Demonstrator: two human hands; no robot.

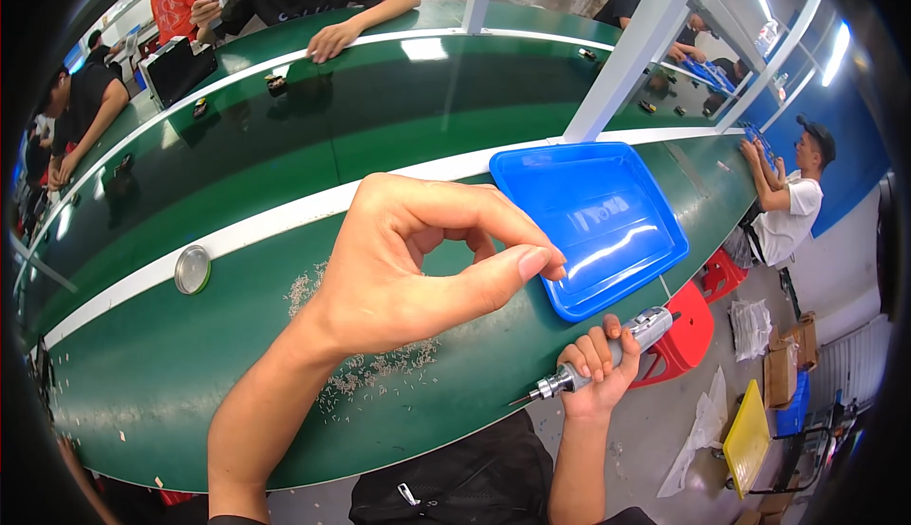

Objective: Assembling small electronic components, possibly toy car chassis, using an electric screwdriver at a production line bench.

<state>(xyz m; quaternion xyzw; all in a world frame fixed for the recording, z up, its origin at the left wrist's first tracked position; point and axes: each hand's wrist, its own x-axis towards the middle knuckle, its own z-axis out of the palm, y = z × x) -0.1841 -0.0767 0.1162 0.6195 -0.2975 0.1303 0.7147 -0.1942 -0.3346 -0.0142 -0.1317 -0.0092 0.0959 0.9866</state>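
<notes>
My left hand (418, 269) is raised over the green table, close to the camera. Its thumb and index fingertip meet in a pinch; anything between them is too small to make out. Wrapped in the fingers of my right hand (598, 368) is a grey electric screwdriver (645, 329), its thin bit pointing left past the table's near edge. Many tiny metal pieces, perhaps screws, lie scattered (384, 368) below and behind my left hand, which hides part of them. Behind its fingertips sits a shallow blue tray (607, 212) with nothing in it.
A round tin lid (193, 269) rests on the table at the left. Beyond a white rail (256, 217), a dark green conveyor belt (408, 98) carries several small devices. Other people work around it. A white post (631, 60) rises behind the tray. Red stools (678, 335) stand at the right.
</notes>
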